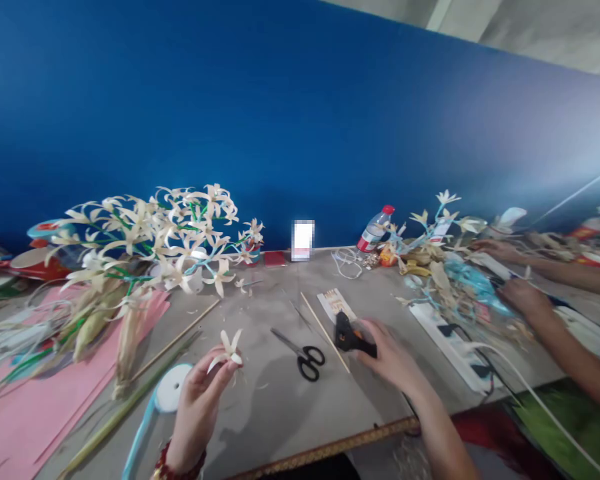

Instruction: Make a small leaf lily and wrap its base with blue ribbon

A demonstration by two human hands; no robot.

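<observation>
One pale flower (231, 345) is in the left hand (196, 400), over the near part of the surface (270, 420), left of its middle; thumb and fingers pinch the flower's lower part, with its narrow petals spreading above them. Right of the middle, the right hand (387, 353) has its fingers curled around the handle of a black glue gun (350, 332); whether the tool rests on the surface or is lifted, I cannot tell. Between the two hands lie scissors (307, 363), blades pointing away from the near edge, and a thin stick (325, 333) runs between them and the glue gun. A patterned packet (336, 303) sits just beyond the glue gun. Near the left wrist is a white roll (171, 388) with a light blue ribbon (143, 430) trailing to the near edge, and beside it stretches a long green stem (115, 423). Pink paper (50, 420) covers the near left corner, with a large bunch of pale flowers (180, 233) beyond it toward the far edge. A bottle (374, 231) with a red cap leans by the far edge. Toward the right edge lie a white power strip (433, 337) and, past it, another person's hand (523, 297) beside crumpled blue plastic (467, 280).
</observation>
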